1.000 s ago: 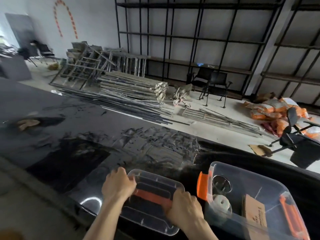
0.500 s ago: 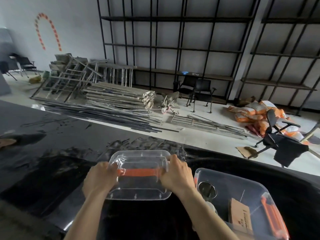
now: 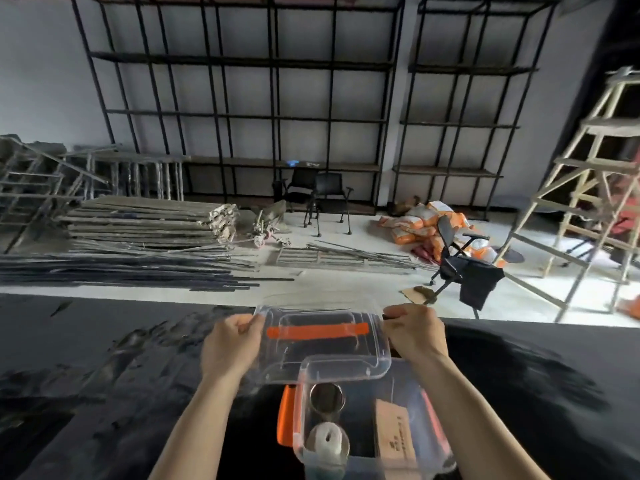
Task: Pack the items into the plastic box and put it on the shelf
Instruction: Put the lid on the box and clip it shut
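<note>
Above the black table (image 3: 104, 393): a clear lid (image 3: 323, 344) is held in the air by both hands, roughly level, its near edge overlapping the far rim of the box below.
Lid: see-through plastic with an orange handle (image 3: 317, 331) lying across its middle, from left to right between the two hands.
Left hand (image 3: 232, 341): fingers curled closed around the lid's left edge, thumb on top; the lid sits directly to the right of this hand.
Right hand (image 3: 415, 332): fingers bent closed over the lid's right edge near its far corner; the lid sits directly to the left of this hand.
Box (image 3: 367, 420): clear plastic, open on top, resting on the table below and slightly nearer than the lid, between the two forearms.
Latch (image 3: 286, 415): orange, on the box's left end wall, swung outward.
Inside the box: a metal cup (image 3: 327, 401) toward the far left, a white roll (image 3: 327, 441) nearer the camera on the left, a brown carton (image 3: 394, 434) to their right.
Right side of the box: partly hidden behind the right forearm.
Shelf (image 3: 242, 116): tall black metal frames against the far wall, well apart from the hands.
Floor beyond the table: stacked boards (image 3: 145, 220), black chairs (image 3: 322, 199), orange-and-white sacks (image 3: 415, 225), a wooden ladder (image 3: 588, 188) at the right.
</note>
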### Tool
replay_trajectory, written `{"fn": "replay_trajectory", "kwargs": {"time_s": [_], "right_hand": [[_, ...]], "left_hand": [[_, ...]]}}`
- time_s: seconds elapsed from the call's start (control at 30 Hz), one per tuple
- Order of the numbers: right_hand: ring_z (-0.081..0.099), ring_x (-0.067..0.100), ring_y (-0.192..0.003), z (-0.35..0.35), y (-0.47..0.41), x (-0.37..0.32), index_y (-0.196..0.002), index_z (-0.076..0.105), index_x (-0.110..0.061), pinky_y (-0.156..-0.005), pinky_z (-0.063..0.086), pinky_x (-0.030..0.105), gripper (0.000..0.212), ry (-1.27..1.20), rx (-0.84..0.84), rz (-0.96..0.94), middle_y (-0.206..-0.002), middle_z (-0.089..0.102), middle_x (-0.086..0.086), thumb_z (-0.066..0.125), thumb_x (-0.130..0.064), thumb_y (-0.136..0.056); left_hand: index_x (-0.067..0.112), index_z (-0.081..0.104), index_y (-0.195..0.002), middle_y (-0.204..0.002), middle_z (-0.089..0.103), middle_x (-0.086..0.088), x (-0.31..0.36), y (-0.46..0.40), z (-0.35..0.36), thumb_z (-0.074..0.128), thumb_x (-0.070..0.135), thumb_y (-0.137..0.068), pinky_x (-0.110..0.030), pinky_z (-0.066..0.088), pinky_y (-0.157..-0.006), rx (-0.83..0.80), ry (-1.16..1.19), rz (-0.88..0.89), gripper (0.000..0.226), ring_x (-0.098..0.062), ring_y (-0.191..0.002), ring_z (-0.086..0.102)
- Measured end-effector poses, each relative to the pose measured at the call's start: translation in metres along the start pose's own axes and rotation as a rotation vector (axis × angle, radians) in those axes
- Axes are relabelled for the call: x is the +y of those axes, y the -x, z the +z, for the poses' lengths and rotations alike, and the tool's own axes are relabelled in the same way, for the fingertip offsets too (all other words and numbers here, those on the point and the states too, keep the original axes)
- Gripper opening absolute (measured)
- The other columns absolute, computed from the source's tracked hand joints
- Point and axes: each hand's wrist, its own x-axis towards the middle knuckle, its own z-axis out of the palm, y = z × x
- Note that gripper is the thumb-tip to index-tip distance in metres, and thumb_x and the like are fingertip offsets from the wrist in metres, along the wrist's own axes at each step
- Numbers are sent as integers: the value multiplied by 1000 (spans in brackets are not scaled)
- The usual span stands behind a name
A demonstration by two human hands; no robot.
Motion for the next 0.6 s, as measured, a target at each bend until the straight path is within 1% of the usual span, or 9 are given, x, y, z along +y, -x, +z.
{"fn": "replay_trajectory", "kwargs": {"time_s": [0.03, 0.1, 0.2, 0.27, 0.33, 0.37, 0.47, 0.53, 0.6], "right_hand": [[73, 32, -99, 1, 0, 1, -94, 83, -14, -87, 58, 35, 22, -20, 1, 21, -98, 80, 11, 75, -4, -75], [74, 26, -94, 1, 0, 3, -94, 84, -17, -87, 59, 33, 27, -76, 20, 78, -94, 81, 6, 81, -7, -69], [74, 24, -88, -1, -2, 13, -91, 84, -20, -83, 60, 33, 27, -111, 37, 137, -91, 80, 4, 85, -12, -66], [74, 23, -85, -2, 0, 17, -88, 84, -22, -85, 61, 36, 26, -126, 37, 161, -90, 80, 3, 86, -12, -64], [75, 24, -85, -1, 0, 18, -86, 84, -22, -87, 62, 40, 26, -139, 25, 179, -90, 80, 2, 87, -11, -62], [75, 24, -84, -1, 1, 18, -85, 83, -22, -87, 63, 41, 27, -141, 22, 184, -89, 80, 2, 87, -11, -61], [75, 28, -83, 1, -2, 20, -86, 83, -21, -82, 65, 44, 28, -176, 27, 184, -88, 79, 4, 84, -7, -63], [75, 27, -83, -1, -6, 21, -93, 83, -20, -81, 65, 45, 30, -198, 38, 164, -88, 79, 3, 80, -6, -67], [75, 24, -77, -3, -10, 19, -102, 80, -17, -81, 65, 45, 27, -251, 43, 120, -87, 79, 4, 76, -8, -77]], "left_hand": [[26, 73, -88, -86, 68, 3, -4, -1, 1, 57, 41, -96, -34, 49, -83, -7, 10, 1, 22, -23, -93, 64], [31, 63, -70, -82, 68, 2, -5, -1, 2, 59, 39, -94, -36, 51, -85, -1, 7, 3, 26, -24, -90, 64], [19, 64, -67, -78, 74, -4, -6, 0, 7, 59, 34, -94, -36, 53, -78, -5, 14, 20, 31, -25, -80, 67], [16, 65, -66, -69, 69, -3, -7, 2, 10, 59, 28, -94, -33, 47, -69, -11, 10, 24, 31, -19, -67, 61], [19, 73, -75, -72, 69, -1, -6, 3, 11, 58, 22, -94, -32, 42, -68, -8, 17, 28, 25, -17, -66, 57], [18, 72, -76, -73, 69, -1, -5, 3, 11, 57, 20, -94, -30, 42, -68, -9, 22, 33, 23, -18, -69, 57], [28, 64, -83, -74, 63, 7, -6, 4, 9, 56, 13, -96, -22, 39, -63, -39, 58, 60, 22, -16, -72, 58], [23, 73, -103, -94, 71, 7, -5, 1, 8, 59, 14, -96, -25, 47, -73, -33, 153, 58, 19, -14, -89, 64], [20, 71, -120, -113, 74, 7, -2, -1, 4, 62, 15, -96, -30, 52, -90, -25, 312, 55, 27, -13, -105, 67]]}}
